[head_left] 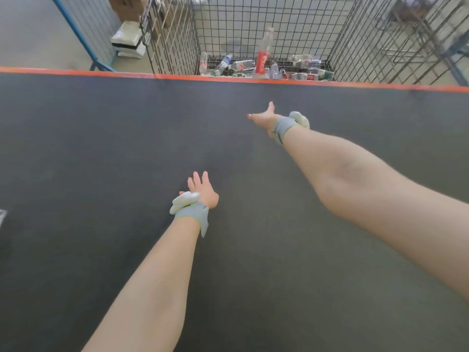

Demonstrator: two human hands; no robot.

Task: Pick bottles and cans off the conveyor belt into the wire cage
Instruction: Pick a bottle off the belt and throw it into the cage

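Observation:
A clear plastic bottle with a red label point(264, 54) is in mid-air, upright and blurred, inside the wire cage point(177, 41) beyond the belt. Several empty bottles point(302, 69) lie on the cage floor. My right hand point(264, 118) is stretched out over the dark conveyor belt point(101, 148) toward the cage, fingers spread and holding nothing. Lower down, over the middle of the belt, my left hand point(203, 191) is also held out with straight fingers and is empty. Both wrists wear grey straps with white devices.
An orange strip point(76, 72) marks the belt's far edge. A blue-framed mesh panel point(83, 34) and white packages point(127, 41) stand on the floor at the back left. A second wire cage point(418, 34) stands at the back right. A small pale object point(2, 217) shows at the belt's left edge.

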